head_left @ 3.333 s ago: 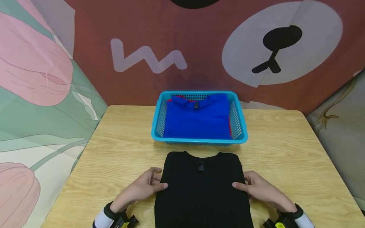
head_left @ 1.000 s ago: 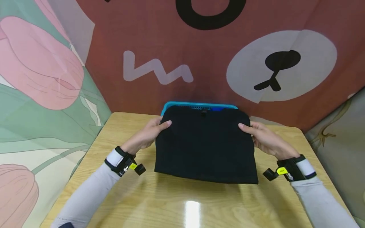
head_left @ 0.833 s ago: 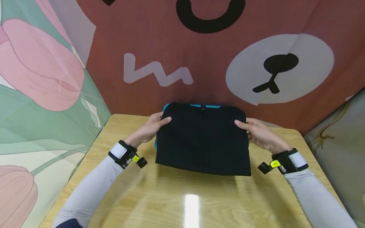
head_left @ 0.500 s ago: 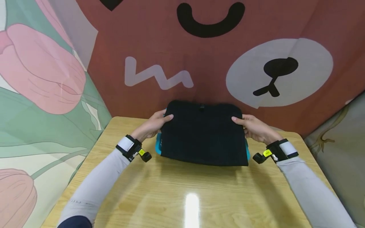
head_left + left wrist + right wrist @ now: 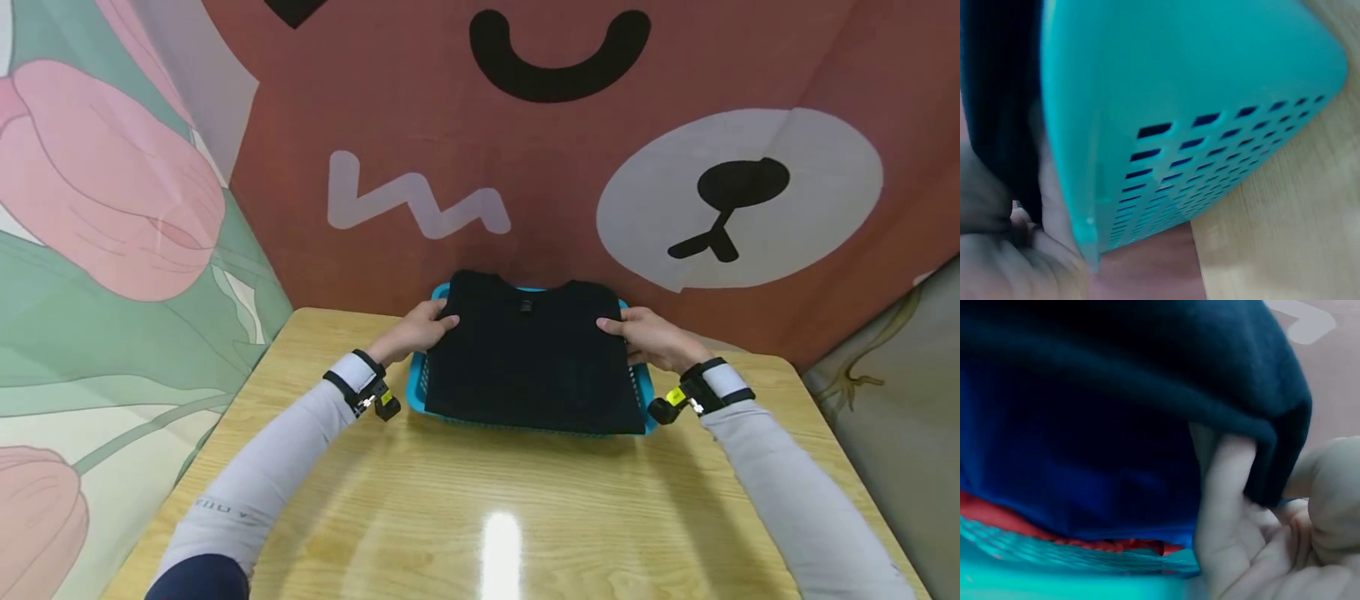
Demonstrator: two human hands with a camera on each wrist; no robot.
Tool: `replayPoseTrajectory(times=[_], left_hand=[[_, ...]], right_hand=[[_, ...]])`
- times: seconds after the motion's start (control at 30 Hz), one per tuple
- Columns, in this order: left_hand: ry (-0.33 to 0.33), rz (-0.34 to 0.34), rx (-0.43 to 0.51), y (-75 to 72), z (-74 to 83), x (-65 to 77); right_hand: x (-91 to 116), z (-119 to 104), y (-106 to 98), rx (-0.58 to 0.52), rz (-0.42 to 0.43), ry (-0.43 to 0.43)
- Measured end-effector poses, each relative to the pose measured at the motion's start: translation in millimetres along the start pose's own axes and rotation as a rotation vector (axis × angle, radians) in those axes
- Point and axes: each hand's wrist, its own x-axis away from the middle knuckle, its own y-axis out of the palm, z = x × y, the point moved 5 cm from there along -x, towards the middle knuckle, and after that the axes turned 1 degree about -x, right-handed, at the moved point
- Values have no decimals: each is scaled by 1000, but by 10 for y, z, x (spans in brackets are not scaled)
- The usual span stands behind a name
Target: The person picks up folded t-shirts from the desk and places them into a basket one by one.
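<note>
A folded black T-shirt (image 5: 536, 358) lies over the blue plastic basket (image 5: 417, 383), its neckline and tag toward the wall. My left hand (image 5: 418, 327) pinches the shirt's left edge, thumb on top, at the basket's left rim. On the other side, my right hand (image 5: 654, 337) pinches the right edge the same way. The right wrist view shows fingers tucked under the black cloth (image 5: 1229, 375), above a blue shirt (image 5: 1079, 469) and a red garment (image 5: 997, 515) inside the basket. In the left wrist view the left hand (image 5: 1016, 256) is beside the basket's outer wall (image 5: 1197, 75).
The basket stands at the back of a wooden table (image 5: 420, 508), close to a wall cloth (image 5: 420, 108) printed with a bear face. Light glares off the front of the tabletop. A floral cloth (image 5: 112, 250) hangs at the left.
Both hands have lifted the black shirt from the table in front and carried it forward over the basket. It has since come down lower, hiding the blue shirt from the head view.
</note>
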Motion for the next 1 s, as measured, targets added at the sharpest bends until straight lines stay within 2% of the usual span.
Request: replayPoseTrajectory(times=[0.13,0.33,0.43,0.57,0.7,0.87,1.0], left_hand=[[44,64,-132,15,74,-3],[-2,109,-282,59,113,-1],[5,129,-308,87,146,19],[15,156,-292,108,210,64],[59,196,-326,91,300,130],[111,221,-444,123,418,220],[130,217,-570,198,481,248]], right_hand=[[-5,-19,37,76,17,-13],[40,-46,57,234,87,-32],[70,-66,70,338,128,-33],[132,-136,85,495,172,-43],[225,-234,113,605,215,-60],[347,-351,228,729,300,-130],[349,-418,349,752,307,-162]])
